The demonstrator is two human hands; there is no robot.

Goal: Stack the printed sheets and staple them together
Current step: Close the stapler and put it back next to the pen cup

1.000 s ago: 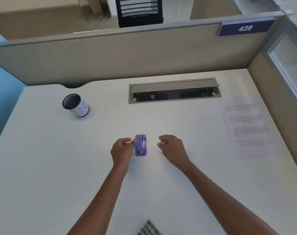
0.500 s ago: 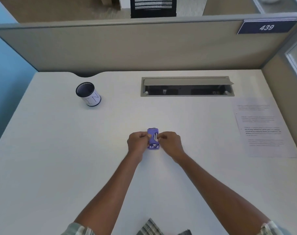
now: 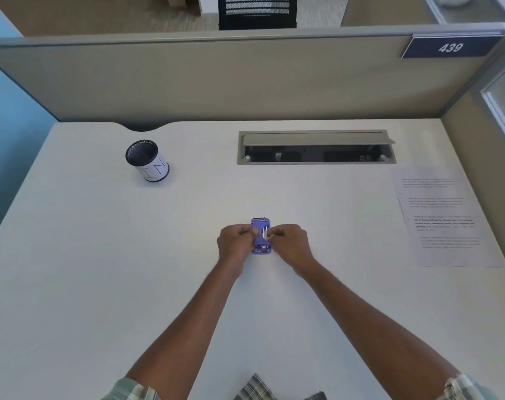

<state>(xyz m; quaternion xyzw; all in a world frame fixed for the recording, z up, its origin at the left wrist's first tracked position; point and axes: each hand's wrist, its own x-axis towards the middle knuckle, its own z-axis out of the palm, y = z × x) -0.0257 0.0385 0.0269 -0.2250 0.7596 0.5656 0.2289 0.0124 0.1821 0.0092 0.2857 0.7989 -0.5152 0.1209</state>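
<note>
A small purple stapler (image 3: 261, 236) lies on the white desk (image 3: 101, 269) at its middle, its metal parts facing up. My left hand (image 3: 235, 245) grips its left side with curled fingers. My right hand (image 3: 290, 245) pinches its right side, fingertips at the metal strip. The printed sheets (image 3: 444, 217) lie flat at the desk's right edge, far from both hands.
A black mesh cup with a white label (image 3: 147, 160) stands at the back left. An open cable tray (image 3: 316, 147) is sunk into the desk at the back. Beige partition walls close the back and right sides.
My right hand moved left from the desk onto the stapler, and both hands now hold it. The camera view shifted, and the hands have barely moved in the last half second.
</note>
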